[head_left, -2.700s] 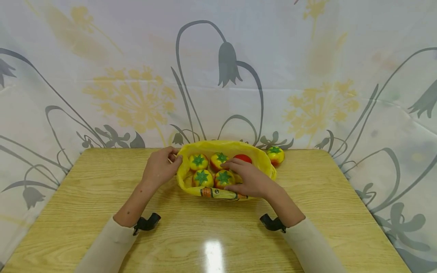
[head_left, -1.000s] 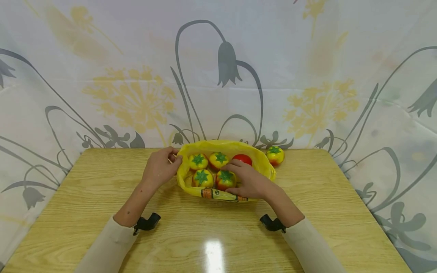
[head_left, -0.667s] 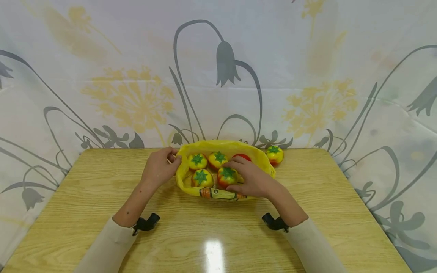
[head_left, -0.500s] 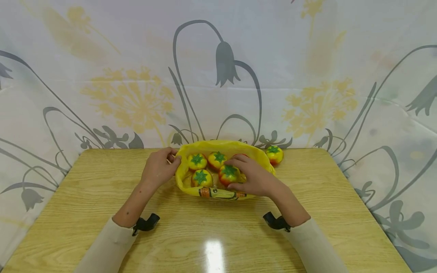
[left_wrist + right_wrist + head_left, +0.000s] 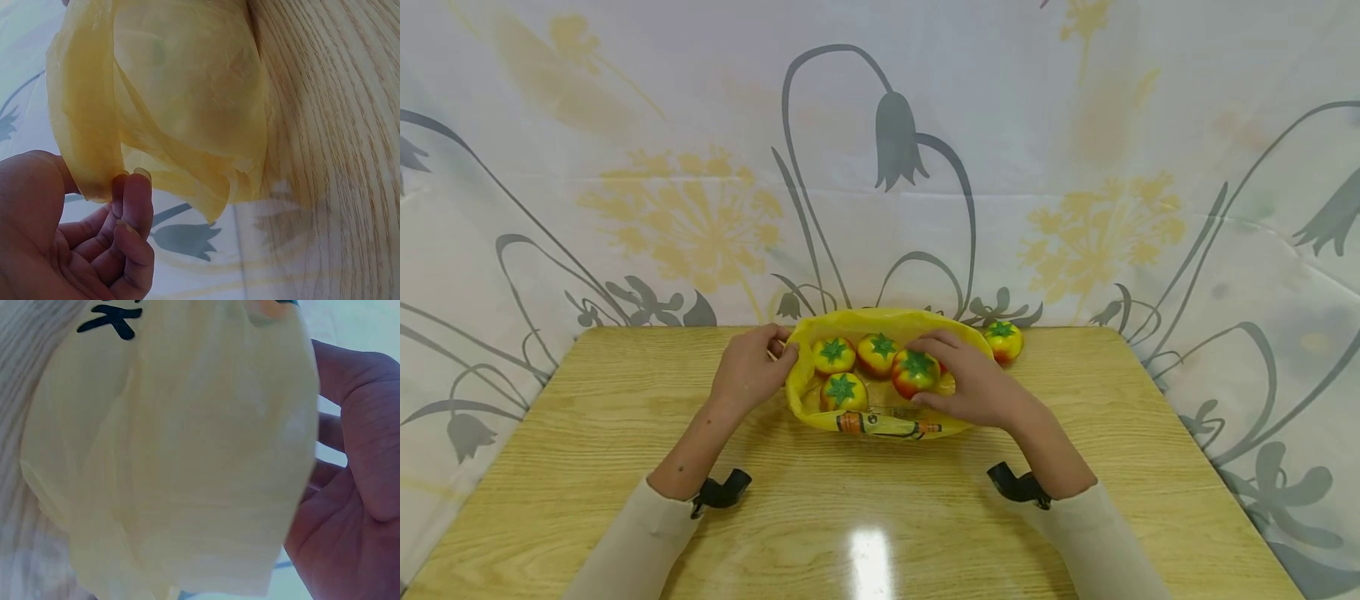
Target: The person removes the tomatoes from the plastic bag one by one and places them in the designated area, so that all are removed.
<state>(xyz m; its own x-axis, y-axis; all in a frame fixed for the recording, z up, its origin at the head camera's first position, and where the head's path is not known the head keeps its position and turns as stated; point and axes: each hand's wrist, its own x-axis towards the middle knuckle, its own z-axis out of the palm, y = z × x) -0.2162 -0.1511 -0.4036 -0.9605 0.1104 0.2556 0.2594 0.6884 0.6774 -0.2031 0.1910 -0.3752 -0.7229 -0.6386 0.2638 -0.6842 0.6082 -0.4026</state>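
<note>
A glossy red-and-yellow fruit [image 5: 916, 373], capped with a green star of leaves, sits in the grip of the right hand [image 5: 976, 382] inside the mouth of a yellow bag [image 5: 880, 320], as seen on my remote feed. Red deepens on the fruit's left and lower sides, yellow shows around the leaves, and the skin catches the light with a hard, smooth shine. I see the right fingers bent over its far side and the thumb at its near side; whether it touches the bag's floor I cannot tell, and my right wrist camera shows mainly the bag's thin, translucent wall, marked with dark lettering. At the bag's left end, the left hand [image 5: 751, 364] pinches the folded rim between thumb and finger, the other fingers loosely bent. Three fruits of the same kind lie in the bag's left and middle part: one at the back left [image 5: 833, 355], one at the back middle [image 5: 877, 354] and one at the front left [image 5: 843, 392]. A fifth fruit [image 5: 1003, 342] rests just outside the bag's far right end, on a wood-grained table [image 5: 820, 525]. Orange figures decorate the bag's near side; behind it hangs a pale flowered cloth [image 5: 700, 83].
</note>
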